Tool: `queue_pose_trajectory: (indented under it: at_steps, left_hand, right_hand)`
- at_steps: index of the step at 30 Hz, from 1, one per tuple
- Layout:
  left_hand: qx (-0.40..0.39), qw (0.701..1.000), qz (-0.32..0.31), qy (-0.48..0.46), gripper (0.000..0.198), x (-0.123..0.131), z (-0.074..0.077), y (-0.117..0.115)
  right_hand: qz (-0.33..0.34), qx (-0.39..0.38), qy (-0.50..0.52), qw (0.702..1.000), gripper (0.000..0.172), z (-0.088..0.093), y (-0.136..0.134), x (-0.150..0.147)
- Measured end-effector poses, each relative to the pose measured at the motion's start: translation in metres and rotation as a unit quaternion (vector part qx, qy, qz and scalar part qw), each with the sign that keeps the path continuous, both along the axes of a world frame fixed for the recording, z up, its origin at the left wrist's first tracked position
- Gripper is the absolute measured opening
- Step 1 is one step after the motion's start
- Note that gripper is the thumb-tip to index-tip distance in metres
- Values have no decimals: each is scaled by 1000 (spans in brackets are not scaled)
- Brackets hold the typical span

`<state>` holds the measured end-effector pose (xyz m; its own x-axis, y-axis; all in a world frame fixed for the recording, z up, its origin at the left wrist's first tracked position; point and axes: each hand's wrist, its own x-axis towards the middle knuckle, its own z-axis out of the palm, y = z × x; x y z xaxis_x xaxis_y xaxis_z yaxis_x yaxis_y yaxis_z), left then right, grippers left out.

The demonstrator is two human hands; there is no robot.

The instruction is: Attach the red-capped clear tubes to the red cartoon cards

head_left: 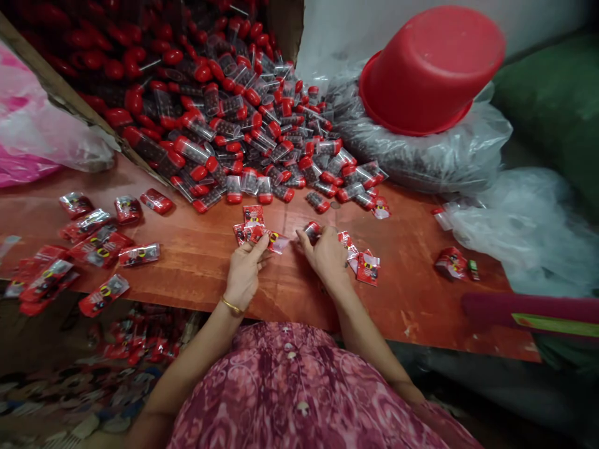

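My left hand (244,271) pinches a small red printed sleeve (277,242) with a clear end, just in front of other red printed sleeves (253,216) lying on the table. To its right, my right hand (326,255) is closed on a small red-capped container (312,230), which shows beyond the fingertips. The sleeve and the container are close together but apart. More red printed sleeves (368,268) lie just right of my right hand.
A large pile of red-capped clear containers (248,125) spills from a cardboard box (292,28). Wrapped red pieces (100,246) lie at the left of the orange table (412,299). A red tub (433,68) rests upside down on a plastic bag (421,162) at the right.
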<state>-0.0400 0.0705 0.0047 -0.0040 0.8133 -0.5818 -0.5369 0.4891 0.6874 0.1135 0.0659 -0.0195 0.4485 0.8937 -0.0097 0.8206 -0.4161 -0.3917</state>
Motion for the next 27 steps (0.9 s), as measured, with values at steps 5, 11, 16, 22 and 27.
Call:
queue_pose_trajectory:
  at_steps: [5,11,16,22,27]
  left_hand:
    - [-28,998,-33,-49,29,-1,-1,2]
    - [-23,998,-31,-49,25,-11,3,0]
    - [-17,998,-51,-27,26,-13,2,-2]
    - [7,997,-72,2,34,-9,1,-2]
    - [40,997,-65,21,37,-9,3,-5]
  right_hand:
    - [88,6,-10,996,31,-8,-8,8]
    - [143,65,110,981,15,-10,-12,21]
    - [146,106,439,880,23,10,-37,23]
    - [166,76,483,856,19,35,-53,18]
    - [177,102,475,856,17,30,-44,8]
